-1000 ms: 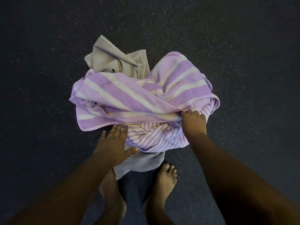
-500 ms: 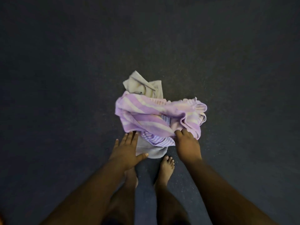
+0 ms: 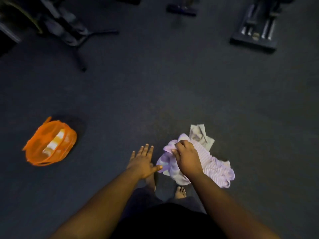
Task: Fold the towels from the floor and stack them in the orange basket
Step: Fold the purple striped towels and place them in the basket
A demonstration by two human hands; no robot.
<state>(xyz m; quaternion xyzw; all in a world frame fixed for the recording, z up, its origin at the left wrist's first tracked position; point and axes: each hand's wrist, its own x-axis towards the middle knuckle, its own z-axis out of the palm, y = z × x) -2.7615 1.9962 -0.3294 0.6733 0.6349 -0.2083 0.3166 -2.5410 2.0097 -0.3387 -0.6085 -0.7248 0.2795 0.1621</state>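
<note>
The basket [image 3: 50, 144] is bright orange mesh, with something striped white and pale orange showing inside it. The bunched towel [image 3: 217, 167] is lilac with thin white stripes; where it folds near the left side the bands look broader, purple and pale. A plain grey-beige towel [image 3: 198, 133] lies behind it. The floor [image 3: 155, 92] is dark charcoal, faintly speckled. The equipment [image 3: 255, 26] at the far edge is black with silvery metal parts.

I see soft lilac striped towel [image 3: 217, 167] cloth, crumpled, over a duller grey cloth [image 3: 201, 135]. The orange basket [image 3: 50, 144] looks like thin see-through mesh (fabric, I think). The floor [image 3: 155, 94] is dark, matt, finely speckled.
</note>
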